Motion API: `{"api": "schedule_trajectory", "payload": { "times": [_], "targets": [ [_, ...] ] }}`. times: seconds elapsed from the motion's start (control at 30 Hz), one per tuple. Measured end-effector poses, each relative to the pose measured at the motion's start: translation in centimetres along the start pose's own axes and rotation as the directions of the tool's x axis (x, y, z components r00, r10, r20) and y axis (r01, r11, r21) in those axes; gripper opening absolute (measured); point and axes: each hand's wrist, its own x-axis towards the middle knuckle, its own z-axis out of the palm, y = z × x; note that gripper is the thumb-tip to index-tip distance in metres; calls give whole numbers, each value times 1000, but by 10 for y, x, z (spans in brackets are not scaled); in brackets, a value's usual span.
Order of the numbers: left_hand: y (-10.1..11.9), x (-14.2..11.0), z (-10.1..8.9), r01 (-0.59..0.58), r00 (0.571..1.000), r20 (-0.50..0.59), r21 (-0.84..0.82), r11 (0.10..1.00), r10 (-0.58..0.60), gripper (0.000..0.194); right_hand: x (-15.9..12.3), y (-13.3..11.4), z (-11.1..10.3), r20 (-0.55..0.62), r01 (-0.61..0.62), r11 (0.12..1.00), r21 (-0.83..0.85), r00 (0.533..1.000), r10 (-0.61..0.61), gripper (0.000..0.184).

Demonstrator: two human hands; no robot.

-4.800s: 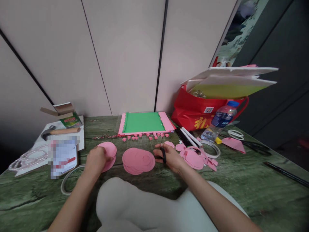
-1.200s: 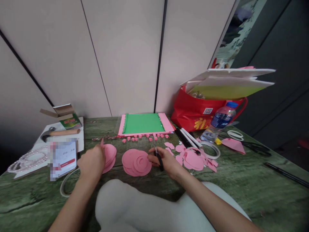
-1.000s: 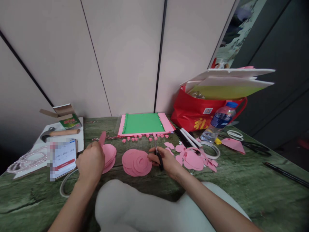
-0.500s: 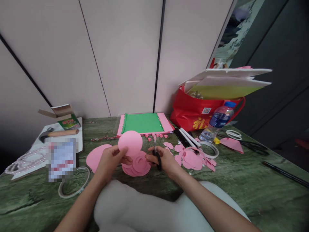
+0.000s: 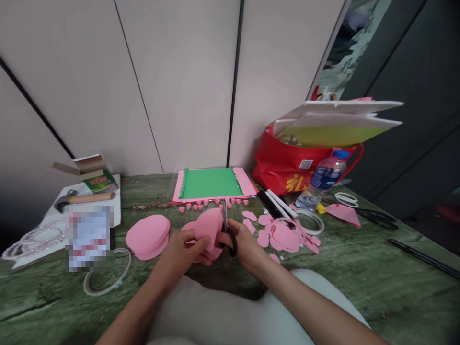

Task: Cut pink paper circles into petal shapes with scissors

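Note:
Between the fingers of my left hand [image 5: 187, 250] is a pink paper circle [image 5: 208, 224], held tilted in front of me. My right hand [image 5: 244, 244] grips black-handled scissors [image 5: 232, 239], their blades pointing away from me and close to the circle's right edge. Whether the blades touch the paper I cannot tell. Below the held circle lie more pink circles [image 5: 188, 226], partly hidden by my left hand. To the left rests a stack of pink paper circles [image 5: 148, 235]. Small rolled pink pieces [image 5: 196, 207] line up beyond my hands.
Green sheet on pink paper [image 5: 210, 183] lies at the back. Pink scraps [image 5: 285, 235], a tape roll [image 5: 309, 221], white pens [image 5: 282, 203], a bottle [image 5: 325, 177] and a red bag [image 5: 280, 158] are right. A hammer [image 5: 89, 197], phone [image 5: 89, 239] and another tape roll [image 5: 108, 275] are left.
My left hand took a pink circle from the left stack and brought it right, to the scissors. The circle has turned from facing me to tilted. The scissors stayed in my right hand.

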Motion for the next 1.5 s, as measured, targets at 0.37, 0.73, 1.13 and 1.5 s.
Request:
{"api": "schedule_trajectory", "payload": {
  "times": [0.37,0.73,1.13,1.5],
  "targets": [
    [-13,13,-6,95,995,-32,-115,989,-99,28,6,-2,-11,-149,135,986,-102,978,-149,29],
    [-10,10,-2,86,995,37,28,996,-87,29,2,-6,-8,-84,163,982,-94,982,-171,34],
    [-13,11,-5,33,999,16,-10,999,-32,33,5,0,-10,-141,185,983,-11,973,-185,33],
    [-7,13,-7,-181,965,-242,-331,926,102,24,-16,-10,5,327,12,976,-216,943,61,35]
  ]
}}
